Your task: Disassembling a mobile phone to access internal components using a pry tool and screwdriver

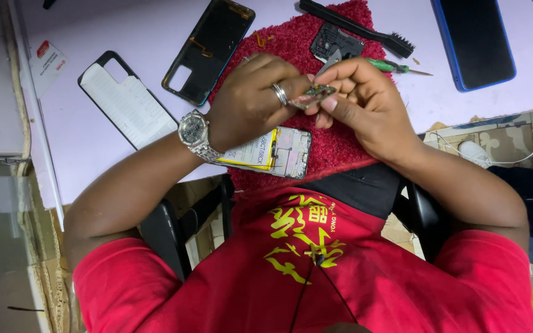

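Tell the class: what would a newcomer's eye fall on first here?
First, the two hands meeting at centre: the left hand and right hand pinch a small circuit board between them. Just below lies an opened phone on a red mat. A black back cover rests upper left.

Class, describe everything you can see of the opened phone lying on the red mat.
The opened phone lies flat, back cover off, on the red mat near the table's edge. A pale battery with a yellow border fills most of it; beside that sits grey, metallic-looking inner framing. The left hand, wearing a ring, and its watch-bearing wrist hang over it and hide one end. Whether they touch it cannot be told.
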